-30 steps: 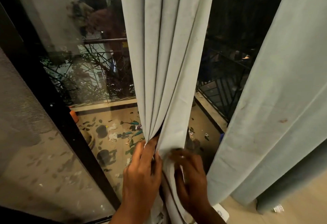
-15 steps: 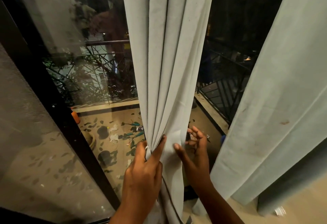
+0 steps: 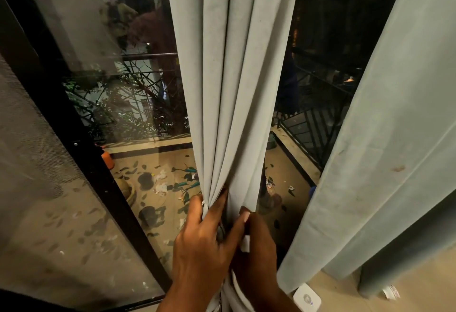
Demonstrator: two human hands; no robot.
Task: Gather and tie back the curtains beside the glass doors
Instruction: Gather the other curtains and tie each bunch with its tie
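pale green curtain (image 3: 237, 89) bunched at frame centre before glass door (image 3: 118, 89) | left hand (image 3: 199, 240) fingers grip its folds | right hand (image 3: 256, 242) fingers pinch its edge, lower centre

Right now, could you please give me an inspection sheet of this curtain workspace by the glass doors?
Surface: indoor floor, pale, bare where visible.
Job's things: middle curtain bunched into folds at hand level; second curtain hangs loose at right, with a small stain.
Clutter: white device and paper scrap on the floor; leaves and litter on the balcony floor.
Grippers: left hand grips the gathered folds; right hand pinches fabric beside it.
Cables: nothing seen.
Surroundings: glass door, black frame, balcony railing, dark outside.
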